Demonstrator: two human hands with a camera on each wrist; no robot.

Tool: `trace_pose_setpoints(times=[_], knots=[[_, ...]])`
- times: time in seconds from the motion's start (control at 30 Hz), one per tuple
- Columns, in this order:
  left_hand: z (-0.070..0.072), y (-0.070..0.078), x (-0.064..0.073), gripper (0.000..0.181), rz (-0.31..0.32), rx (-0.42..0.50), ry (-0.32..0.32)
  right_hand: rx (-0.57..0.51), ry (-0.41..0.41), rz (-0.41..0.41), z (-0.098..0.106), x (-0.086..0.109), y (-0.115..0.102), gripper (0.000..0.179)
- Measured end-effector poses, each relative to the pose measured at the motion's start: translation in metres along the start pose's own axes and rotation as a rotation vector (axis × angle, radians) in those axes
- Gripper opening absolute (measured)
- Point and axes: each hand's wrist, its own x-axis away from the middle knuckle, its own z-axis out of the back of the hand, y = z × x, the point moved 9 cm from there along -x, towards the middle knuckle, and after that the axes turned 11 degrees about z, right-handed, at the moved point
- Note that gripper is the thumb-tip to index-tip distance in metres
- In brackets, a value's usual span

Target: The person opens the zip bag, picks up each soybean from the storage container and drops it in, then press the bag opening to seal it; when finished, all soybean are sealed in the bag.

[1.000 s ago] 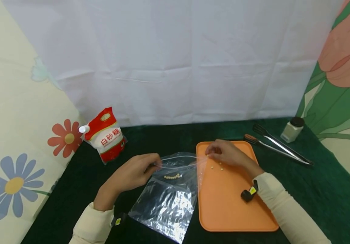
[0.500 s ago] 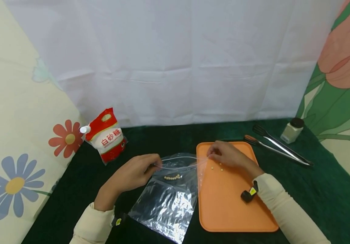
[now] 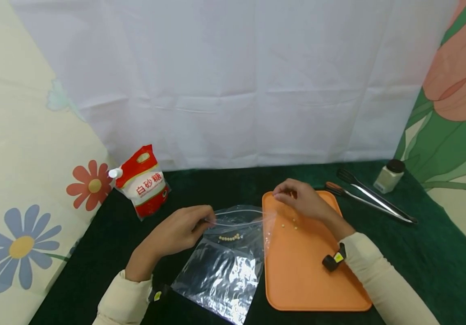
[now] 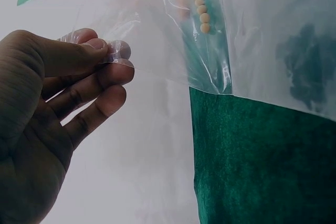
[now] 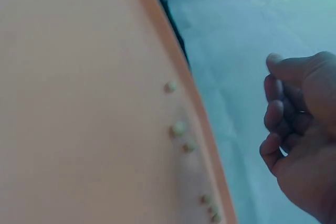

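Note:
A clear zip bag (image 3: 233,266) lies flat on the dark green cloth, its top corner overlapping the orange tray (image 3: 310,275). My left hand (image 3: 186,228) pinches the bag's left top edge between thumb and fingers; the left wrist view shows this left hand (image 4: 68,87) gripping the film. Inside the bag, small pale yellow balls (image 3: 229,238) sit in a row. Over the tray's far left corner hovers my right hand (image 3: 299,196). In the right wrist view, my right hand (image 5: 299,124) has loosely curled fingers with nothing between them. Several loose balls (image 5: 178,128) rest near the tray's edge.
A red and white sugar pouch (image 3: 145,183) with a white cap stands at the back left. Metal tongs (image 3: 372,194) lie right of the tray, beside a small jar (image 3: 389,175) with a dark lid. A white curtain (image 3: 233,81) hangs behind the table.
My right hand has let go of the bag's right top corner and risen slightly away from it. The left hand keeps its hold on the bag.

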Motion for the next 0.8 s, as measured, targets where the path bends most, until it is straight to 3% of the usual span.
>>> trace_pose_setpoints(times=[0.23, 0.5, 0.8], knots=[[-0.001, -0.001, -0.001, 0.020, -0.002, 0.004, -0.004, -0.097, 0.027, 0.063, 0.004, -0.005, -0.027, 0.016], [0.000, 0.000, -0.001, 0.019, -0.001, 0.002, -0.008, -0.092, -0.010, 0.093, -0.001, -0.008, -0.051, 0.012], [-0.001, -0.002, -0.002, 0.019, 0.008, 0.000, -0.006, -0.087, -0.031, 0.125, -0.006, -0.009, -0.061, 0.013]])
